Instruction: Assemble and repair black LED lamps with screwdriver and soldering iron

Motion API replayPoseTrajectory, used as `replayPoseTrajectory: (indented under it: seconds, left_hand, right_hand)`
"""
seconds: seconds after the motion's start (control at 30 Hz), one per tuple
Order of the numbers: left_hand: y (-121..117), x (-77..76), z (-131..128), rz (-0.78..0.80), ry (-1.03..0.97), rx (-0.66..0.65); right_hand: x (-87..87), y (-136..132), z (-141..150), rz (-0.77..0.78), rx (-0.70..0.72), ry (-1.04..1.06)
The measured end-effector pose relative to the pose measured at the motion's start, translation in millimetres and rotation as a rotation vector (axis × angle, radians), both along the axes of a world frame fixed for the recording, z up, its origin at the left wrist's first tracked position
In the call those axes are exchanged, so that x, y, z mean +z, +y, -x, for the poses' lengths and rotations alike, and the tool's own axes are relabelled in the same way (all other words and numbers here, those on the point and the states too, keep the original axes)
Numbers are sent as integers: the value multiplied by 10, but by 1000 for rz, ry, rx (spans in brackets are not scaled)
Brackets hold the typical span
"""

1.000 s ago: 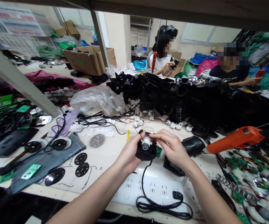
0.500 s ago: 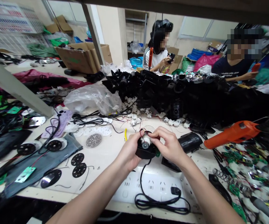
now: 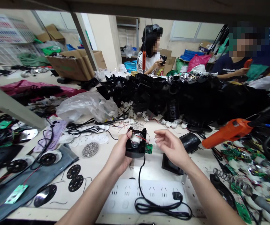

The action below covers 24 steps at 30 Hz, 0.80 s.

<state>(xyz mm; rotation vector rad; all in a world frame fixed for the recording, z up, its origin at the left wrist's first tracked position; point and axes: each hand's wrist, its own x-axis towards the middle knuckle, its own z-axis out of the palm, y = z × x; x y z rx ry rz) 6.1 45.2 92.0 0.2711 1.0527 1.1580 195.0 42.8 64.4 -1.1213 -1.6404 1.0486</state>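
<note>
My left hand (image 3: pixel 120 153) is closed round a black plastic housing (image 3: pixel 135 153). A white motor-like part (image 3: pixel 135 141) with thin red wires sits in it. From the housing's right side hangs a small green circuit board (image 3: pixel 149 148), and a black power cord (image 3: pixel 140 181) runs down from its underside. My right hand (image 3: pixel 169 145) is apart from the housing, to its right, fingers loosely spread and nothing in them. Just below that hand lies a black box-shaped part (image 3: pixel 171 164). Behind it is a black cylindrical shell (image 3: pixel 189 142).
An orange electric screwdriver (image 3: pixel 227 132) lies at the right, beside piled circuit boards (image 3: pixel 244 156). A white power strip (image 3: pixel 123 193) is in front. A round dish of screws (image 3: pixel 90 149) and black discs (image 3: pixel 76 182) lie left. Black housings (image 3: pixel 149 90) heap up behind; two people sit beyond.
My right hand has let go of the wires and moved right, its fingers opening. The housing in my left hand shows more plainly, with its green board exposed. The camera view has shifted slightly.
</note>
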Motion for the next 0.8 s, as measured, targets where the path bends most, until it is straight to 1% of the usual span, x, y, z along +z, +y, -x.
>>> replayPoseTrajectory:
  seconds: [0.07,0.13,0.2,0.23,0.27,0.3,0.37,0.43,0.5,0.57,0.63,0.73,0.8]
  left_hand:
    - [-6,24,25,-3,22,13]
    - [-22,45,24,-7,43,12]
    - [-42,55,16,-25,50,-3]
    - [-53,55,16,-39,49,-13]
    - [-62,51,20,-58,52,-11]
    - [-71,42,29,-85,66,3]
    - [-85,16,56,-140,132,55]
    - [-98,-18,84,-180,221,110]
    - [-114,-50,103,-186,285,125]
    - [-136,-74,111,-176,315,125]
    - [-159,-89,117,-166,324,124]
    - [-180,-107,134,-157,311,121]
    - [-187,-124,150,-144,302,109]
  right_hand:
    - [-66,-66,40,246,77,160]
    - [-78,-140,128,452,206,282]
    - [-41,-203,225,584,303,420]
    - [-14,-228,264,631,327,485]
    - [10,-248,292,667,325,536]
    - [29,-265,309,691,292,563]
    - [39,-294,317,701,174,529]
    - [18,-329,313,641,45,387]
    - [-13,-372,314,516,-75,157]
    - [-32,-415,320,319,-199,-89]
    - [-24,-451,323,76,-289,-279]
    - [46,-494,314,-229,-319,-415]
    - [123,-526,311,-357,-301,-441]
